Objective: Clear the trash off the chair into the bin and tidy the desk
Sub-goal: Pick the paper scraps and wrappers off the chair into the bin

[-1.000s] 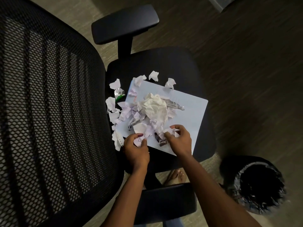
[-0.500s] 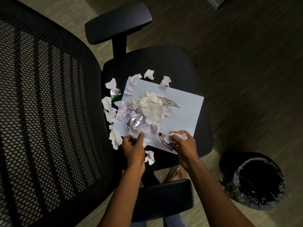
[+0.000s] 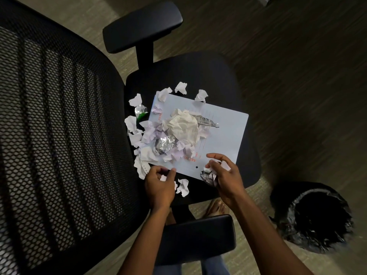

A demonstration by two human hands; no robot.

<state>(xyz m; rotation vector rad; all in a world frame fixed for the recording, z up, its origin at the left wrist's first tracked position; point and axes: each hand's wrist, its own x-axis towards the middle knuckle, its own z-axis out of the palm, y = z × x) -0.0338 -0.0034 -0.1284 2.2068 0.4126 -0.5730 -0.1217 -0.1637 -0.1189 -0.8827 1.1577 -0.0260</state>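
A pale blue folder (image 3: 224, 133) lies on the black chair seat (image 3: 198, 74), heaped with a large crumpled paper ball (image 3: 183, 126), foil wrappers (image 3: 163, 144) and several torn paper scraps (image 3: 137, 135). My left hand (image 3: 158, 183) is at the folder's near left corner, fingers curled round a small white scrap. My right hand (image 3: 224, 173) holds crumpled paper and a dark foil wrapper (image 3: 208, 175) at the folder's near edge. One crumpled scrap (image 3: 182, 187) lies on the seat between my hands.
A black bin with a dark liner (image 3: 317, 217) stands on the carpet right of the chair. The mesh backrest (image 3: 59, 135) fills the left. Armrests sit far (image 3: 143, 26) and near (image 3: 198, 237). A foot (image 3: 215, 208) shows under the seat.
Both hands have drawn back toward the seat's near edge with scraps gathered in them. A crumpled scrap now lies on the seat between them, and more of the folder's near edge is bare.
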